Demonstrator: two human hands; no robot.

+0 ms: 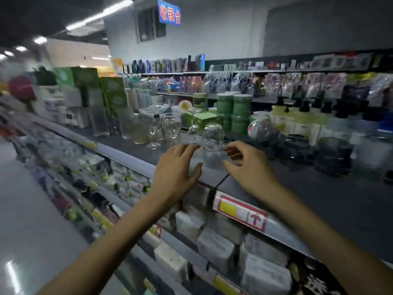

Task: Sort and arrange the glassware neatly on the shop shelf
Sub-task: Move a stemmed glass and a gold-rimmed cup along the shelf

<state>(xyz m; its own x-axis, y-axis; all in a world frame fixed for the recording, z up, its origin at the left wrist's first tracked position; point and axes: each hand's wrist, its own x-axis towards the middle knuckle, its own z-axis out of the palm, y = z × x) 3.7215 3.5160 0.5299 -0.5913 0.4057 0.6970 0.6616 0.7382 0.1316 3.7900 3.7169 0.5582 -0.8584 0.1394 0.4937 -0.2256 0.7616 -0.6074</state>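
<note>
Watching the feed, I see a clear drinking glass (pixel 209 160) standing on the near part of the dark top shelf (pixel 297 188), right between the two hands. It is smeared by motion blur, so its outline is vague. The left hand (pixel 176 167) lies against the glass's left side with its fingers fairly straight and its thumb reaching toward the glass. I cannot tell whether it is gripping the glass or only touching it. The right hand (pixel 248 167) sits just right of the glass, fingers loosely curled, thumb and forefinger parted, their tips just beside the rim.

Just beyond the hands stand two upturned clear glass tumblers (pixel 212 135), side by side. Farther left along the shelf comes a row of clear drinking glasses (pixel 170 126), then tall clear glass vases (pixel 98 122) in front of green cartons (pixel 112 90). Behind the tumblers are a small green box (pixel 207 120) and stacks of round green tins (pixel 234 111). To the right I make out a round clear glass bowl (pixel 259 126), dark smoky glass jars (pixel 332 156), and yellow-green pump bottles with black tops (pixel 302 118) farther back.

On the shelf's near edge, below the right hand, is a red-and-yellow price label (pixel 240 211). White wrapped packs (pixel 214 248) fill the lower shelf. High on the far wall hangs a blue sign with red characters (pixel 169 12).
</note>
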